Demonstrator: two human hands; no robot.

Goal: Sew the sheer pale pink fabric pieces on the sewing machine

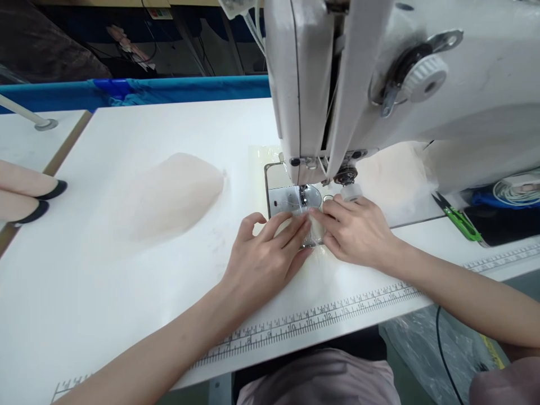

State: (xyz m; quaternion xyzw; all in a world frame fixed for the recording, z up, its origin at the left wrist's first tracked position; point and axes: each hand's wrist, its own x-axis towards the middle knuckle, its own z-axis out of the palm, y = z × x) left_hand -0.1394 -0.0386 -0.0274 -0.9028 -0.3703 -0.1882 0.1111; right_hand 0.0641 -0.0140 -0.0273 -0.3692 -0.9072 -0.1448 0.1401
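Ruler-printed along near edge: glossy white table point(126, 292). Touching translucent pale material point(317, 232) at steel needle plate point(276, 205) with left hand point(272, 253) and right hand point(358, 230), fingers bunched, pinch unclear. Beyond, bright-blue cloth point(202, 87), then dim floor point(219, 42).

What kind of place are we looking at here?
Probably a sewing workshop or garment factory: a large sewing machine stands over the white worktable, whose front edge carries a printed ruler, and green-handled snips lie to the right.

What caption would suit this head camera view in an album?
Two bare hands, left and right, meet below the needle of a white sewing machine.
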